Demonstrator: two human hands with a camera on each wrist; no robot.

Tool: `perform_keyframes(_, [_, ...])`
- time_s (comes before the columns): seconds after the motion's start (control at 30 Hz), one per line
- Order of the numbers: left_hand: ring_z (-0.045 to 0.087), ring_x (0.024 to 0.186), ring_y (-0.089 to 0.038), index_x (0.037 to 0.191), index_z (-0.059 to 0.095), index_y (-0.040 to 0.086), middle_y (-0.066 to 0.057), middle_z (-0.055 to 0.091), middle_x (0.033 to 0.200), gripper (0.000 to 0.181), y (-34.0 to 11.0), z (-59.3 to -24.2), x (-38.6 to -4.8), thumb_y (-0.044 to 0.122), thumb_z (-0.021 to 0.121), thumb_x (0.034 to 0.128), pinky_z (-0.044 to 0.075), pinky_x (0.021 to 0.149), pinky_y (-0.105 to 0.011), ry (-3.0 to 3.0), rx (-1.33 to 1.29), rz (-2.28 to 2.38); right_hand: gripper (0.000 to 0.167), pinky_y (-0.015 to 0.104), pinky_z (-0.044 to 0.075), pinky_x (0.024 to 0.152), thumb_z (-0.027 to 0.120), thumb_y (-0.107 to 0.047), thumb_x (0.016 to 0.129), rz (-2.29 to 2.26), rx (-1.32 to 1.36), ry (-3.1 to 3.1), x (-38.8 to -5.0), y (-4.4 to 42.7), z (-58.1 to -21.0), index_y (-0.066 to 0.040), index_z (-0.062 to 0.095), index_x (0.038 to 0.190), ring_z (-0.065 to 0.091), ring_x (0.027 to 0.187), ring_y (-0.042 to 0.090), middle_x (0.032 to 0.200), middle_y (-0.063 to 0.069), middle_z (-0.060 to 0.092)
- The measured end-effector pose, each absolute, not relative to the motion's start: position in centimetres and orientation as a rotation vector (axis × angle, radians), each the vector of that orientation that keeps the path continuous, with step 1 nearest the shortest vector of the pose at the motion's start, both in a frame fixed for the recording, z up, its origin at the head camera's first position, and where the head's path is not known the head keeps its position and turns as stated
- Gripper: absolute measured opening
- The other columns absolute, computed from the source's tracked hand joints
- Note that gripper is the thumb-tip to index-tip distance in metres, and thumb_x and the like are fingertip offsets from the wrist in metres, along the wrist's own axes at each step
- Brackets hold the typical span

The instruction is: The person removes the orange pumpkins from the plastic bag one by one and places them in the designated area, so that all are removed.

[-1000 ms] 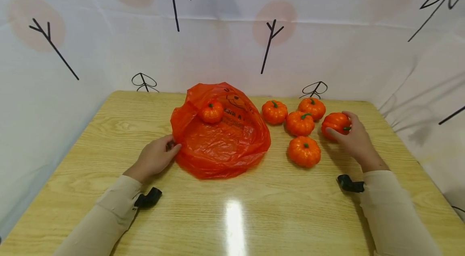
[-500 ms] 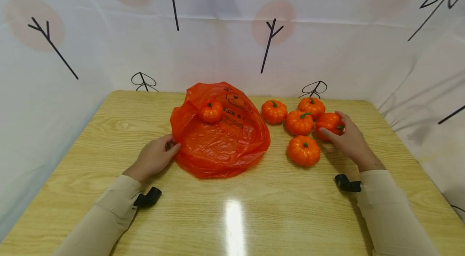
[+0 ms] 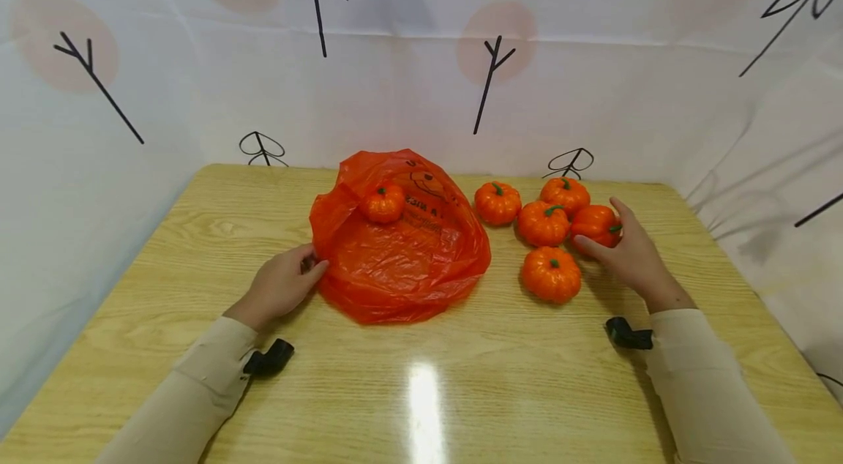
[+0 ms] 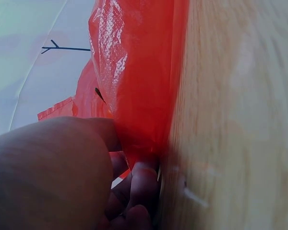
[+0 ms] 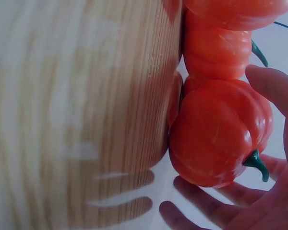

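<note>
In the head view, my left hand [image 3: 283, 285] pinches the left edge of an orange-red plastic bag [image 3: 402, 266], which lies with its mouth spread. One small toy pumpkin [image 3: 384, 203] sits inside the bag. At the right, my right hand [image 3: 632, 255] is spread around a shiny toy pumpkin [image 5: 216, 134] tipped on its side, green stem toward the palm. In the right wrist view, the thumb [image 5: 273, 86] and fingers are spread loosely about that pumpkin without curling on it. The left wrist view shows thumb and fingers on the bag's plastic [image 4: 146, 86].
Several more toy pumpkins stand grouped between bag and right hand: one at the front [image 3: 552, 274], one in the middle [image 3: 543, 223], one at the back [image 3: 565, 196] and one near the bag [image 3: 497, 203]. A white patterned cloth [image 3: 395, 98] hangs behind the wooden table [image 3: 342, 405].
My right hand has moved the pumpkin left, up against the others, and its fingers have since spread and let go. The left hand and bag stay in place.
</note>
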State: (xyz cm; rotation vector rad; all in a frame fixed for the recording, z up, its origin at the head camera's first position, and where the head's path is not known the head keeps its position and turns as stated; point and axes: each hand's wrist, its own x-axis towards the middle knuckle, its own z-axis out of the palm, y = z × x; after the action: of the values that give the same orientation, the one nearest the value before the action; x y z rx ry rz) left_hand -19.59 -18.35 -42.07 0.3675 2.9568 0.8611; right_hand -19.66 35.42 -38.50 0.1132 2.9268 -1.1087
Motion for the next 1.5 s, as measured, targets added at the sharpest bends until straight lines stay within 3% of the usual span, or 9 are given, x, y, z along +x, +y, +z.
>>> perform_keyframes(0.17, [0.049, 0.064, -0.016, 0.09, 0.059, 0.013, -0.001, 0.056, 0.073, 0.019, -18.3, -42.1, -19.7, 0.029, 0.06, 0.1, 0.039, 0.062, -0.031, 2.956, 0.376, 0.865, 0.095, 0.065, 0.037, 0.1, 0.065, -0.05, 0.094, -1.113, 0.137, 2.963, -19.4, 35.2, -38.5, -0.003, 0.012, 0.157, 0.04, 0.128, 0.053, 0.154, 0.035, 0.027])
perform_keyframes(0.4, [0.049, 0.065, -0.017, 0.09, 0.059, 0.013, -0.001, 0.055, 0.073, 0.019, -18.4, -42.0, -19.7, 0.03, 0.06, 0.1, 0.039, 0.062, -0.031, 2.952, 0.368, 0.867, 0.088, 0.068, 0.032, 0.105, 0.071, -0.044, 0.092, -1.026, 0.065, 3.031, -19.6, 35.2, -38.4, 0.004, 0.027, 0.152, 0.036, 0.133, 0.054, 0.151, 0.036, 0.033])
perform_keyframes(0.63, [0.049, 0.065, -0.017, 0.091, 0.059, 0.013, -0.001, 0.055, 0.073, 0.019, -18.3, -41.9, -19.6, 0.029, 0.06, 0.0999, 0.039, 0.062, -0.031, 2.953, 0.369, 0.857, 0.09, 0.07, 0.028, 0.108, 0.071, -0.043, 0.092, -0.973, 0.04, 3.034, -19.6, 35.1, -38.3, 0.005, 0.025, 0.152, 0.031, 0.136, 0.058, 0.149, 0.039, 0.032])
perform_keyframes(0.83, [0.049, 0.065, -0.017, 0.091, 0.059, 0.013, -0.001, 0.055, 0.072, 0.019, -18.3, -41.8, -19.5, 0.029, 0.06, 0.1, 0.039, 0.063, -0.03, 2.946, 0.356, 0.858, 0.096, 0.069, 0.033, 0.105, 0.071, -0.046, 0.091, -0.922, 0.077, 3.016, -19.6, 34.9, -38.3, 0.008, 0.018, 0.15, 0.038, 0.129, 0.059, 0.145, 0.043, 0.034])
perform_keyframes(1.03, [0.048, 0.065, -0.017, 0.091, 0.059, 0.013, -0.001, 0.055, 0.072, 0.019, -18.2, -41.7, -19.5, 0.029, 0.06, 0.1001, 0.039, 0.063, -0.031, 2.942, 0.358, 0.859, 0.096, 0.068, 0.036, 0.102, 0.072, -0.047, 0.089, -0.862, 0.069, 3.01, -19.5, 35.1, -38.4, 0.012, 0.023, 0.147, 0.044, 0.123, 0.056, 0.141, 0.042, 0.039])
perform_keyframes(1.27, [0.049, 0.065, -0.017, 0.091, 0.059, 0.013, -0.001, 0.055, 0.073, 0.019, -18.2, -41.8, -19.5, 0.029, 0.06, 0.1, 0.039, 0.063, -0.03, 2.944, 0.36, 0.852, 0.098, 0.073, 0.031, 0.103, 0.07, -0.05, 0.09, -0.848, 0.064, 3.019, -19.5, 35.0, -38.4, 0.009, 0.021, 0.15, 0.034, 0.128, 0.06, 0.145, 0.044, 0.029])
perform_keyframes(1.4, [0.048, 0.064, -0.017, 0.091, 0.059, 0.013, -0.001, 0.055, 0.072, 0.019, -18.2, -41.7, -19.5, 0.029, 0.06, 0.1, 0.039, 0.062, -0.03, 2.944, 0.361, 0.857, 0.086, 0.075, 0.027, 0.103, 0.061, -0.049, 0.097, -0.964, 0.112, 3.12, -18.8, 33.8, -37.2, 0.002, 0.021, 0.154, 0.023, 0.135, 0.061, 0.153, 0.04, 0.019])
perform_keyframes(1.5, [0.048, 0.064, -0.017, 0.091, 0.059, 0.013, -0.001, 0.055, 0.072, 0.019, -18.3, -41.7, -19.5, 0.029, 0.06, 0.0999, 0.039, 0.062, -0.03, 2.948, 0.364, 0.858, 0.066, 0.072, 0.024, 0.108, 0.057, -0.038, 0.1, -1.174, 0.094, 3.251, -18.3, 31.8, -35.8, -0.001, 0.034, 0.15, 0.024, 0.139, 0.055, 0.153, 0.033, 0.027])
